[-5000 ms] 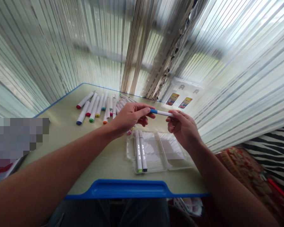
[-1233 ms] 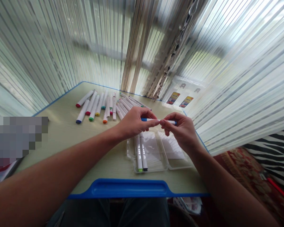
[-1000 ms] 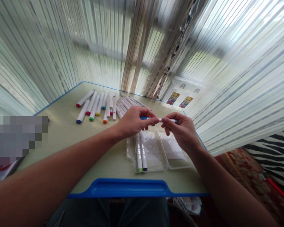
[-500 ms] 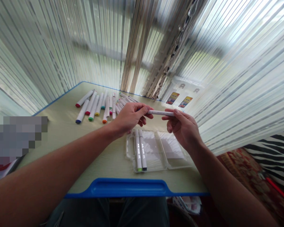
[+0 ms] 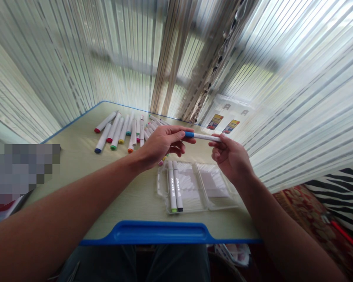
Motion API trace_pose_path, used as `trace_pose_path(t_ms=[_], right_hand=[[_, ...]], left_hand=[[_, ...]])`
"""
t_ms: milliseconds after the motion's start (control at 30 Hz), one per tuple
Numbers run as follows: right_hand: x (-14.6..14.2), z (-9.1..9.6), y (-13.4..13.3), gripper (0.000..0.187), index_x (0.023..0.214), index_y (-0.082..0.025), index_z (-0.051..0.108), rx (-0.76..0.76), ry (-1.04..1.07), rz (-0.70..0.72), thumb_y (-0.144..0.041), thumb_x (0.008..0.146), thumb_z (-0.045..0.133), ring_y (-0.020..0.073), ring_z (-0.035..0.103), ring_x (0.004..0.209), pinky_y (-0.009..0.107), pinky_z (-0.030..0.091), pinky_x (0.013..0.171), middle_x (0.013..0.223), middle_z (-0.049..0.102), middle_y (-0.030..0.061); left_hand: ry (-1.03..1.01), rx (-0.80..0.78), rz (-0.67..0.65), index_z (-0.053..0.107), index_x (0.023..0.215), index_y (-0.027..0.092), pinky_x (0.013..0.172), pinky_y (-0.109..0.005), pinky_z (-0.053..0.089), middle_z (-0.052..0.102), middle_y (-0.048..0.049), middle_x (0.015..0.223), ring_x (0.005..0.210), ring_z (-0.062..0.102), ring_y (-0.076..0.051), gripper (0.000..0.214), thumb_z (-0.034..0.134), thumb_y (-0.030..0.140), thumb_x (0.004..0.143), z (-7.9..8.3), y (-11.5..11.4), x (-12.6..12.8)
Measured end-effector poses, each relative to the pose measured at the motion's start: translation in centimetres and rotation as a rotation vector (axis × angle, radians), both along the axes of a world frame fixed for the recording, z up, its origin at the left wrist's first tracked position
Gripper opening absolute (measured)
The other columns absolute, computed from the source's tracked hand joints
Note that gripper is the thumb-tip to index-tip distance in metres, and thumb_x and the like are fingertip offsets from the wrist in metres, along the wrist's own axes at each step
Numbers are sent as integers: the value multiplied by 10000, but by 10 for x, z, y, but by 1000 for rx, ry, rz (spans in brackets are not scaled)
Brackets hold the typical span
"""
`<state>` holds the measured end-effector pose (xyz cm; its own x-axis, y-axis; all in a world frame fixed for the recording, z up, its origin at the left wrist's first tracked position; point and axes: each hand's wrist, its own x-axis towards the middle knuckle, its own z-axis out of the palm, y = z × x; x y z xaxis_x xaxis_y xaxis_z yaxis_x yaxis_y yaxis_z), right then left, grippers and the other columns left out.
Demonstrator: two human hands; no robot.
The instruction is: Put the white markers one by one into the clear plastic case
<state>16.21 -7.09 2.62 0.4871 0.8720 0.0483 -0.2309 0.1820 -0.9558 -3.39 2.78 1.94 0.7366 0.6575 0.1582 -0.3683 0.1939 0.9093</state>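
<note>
A white marker with a blue section (image 5: 204, 136) is held level between my two hands, above the far part of the table. My left hand (image 5: 164, 143) pinches its blue end between thumb and fingers. At the white end, my right hand (image 5: 232, 154) is closed on it with thumb and fingertips. Below them lies an open clear plastic case (image 5: 206, 201). In its left part two white markers rest side by side, a lime-tipped marker (image 5: 172, 192) and a dark-tipped marker (image 5: 179, 192). Many loose white markers (image 5: 117, 131) with coloured ends lie beyond my left hand.
The pale table (image 5: 129, 196) has a blue rim and a blue front tray (image 5: 161, 233). A clear plastic container with two labels (image 5: 220, 117) stands at the back right, against string curtains (image 5: 129, 51). A pixelated patch covers the left edge.
The blue section of the marker now shows beside my left fingers; before, only white barrel was visible. My right hand has shifted slightly right along with the marker.
</note>
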Motion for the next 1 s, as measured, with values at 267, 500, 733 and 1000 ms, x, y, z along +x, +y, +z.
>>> trace_pose_path(t_ms=[267,500,733,1000], right_hand=[[-1,0,0,149,824,-171,736,-11,1,-8,-305,770,776,68,510,409,184,378,375,689,759,38],[-5,-2,-3,214,834,-163,759,-8,-128,8,-345,743,826,58,504,396,197,367,378,714,766,48],[-11,-3,-5,201,809,-176,776,21,-241,37,-326,715,871,55,486,405,213,369,392,713,759,47],[-12,-10,-7,281,794,-167,774,18,-465,54,-354,648,926,94,525,434,232,380,405,612,697,18]], left_hand=[[9,44,40,729,1067,72,533,-231,503,766,-115,880,547,602,-90,208,623,174,919,-1,0,1],[96,79,126,730,984,64,521,-205,490,754,-87,806,519,589,-70,153,620,151,924,-2,0,1],[139,199,146,717,930,72,511,-204,481,703,-41,725,521,573,-67,138,740,176,843,-4,2,0],[235,335,131,633,792,114,466,-199,435,625,7,629,501,548,-71,246,839,244,756,3,-8,-2]])
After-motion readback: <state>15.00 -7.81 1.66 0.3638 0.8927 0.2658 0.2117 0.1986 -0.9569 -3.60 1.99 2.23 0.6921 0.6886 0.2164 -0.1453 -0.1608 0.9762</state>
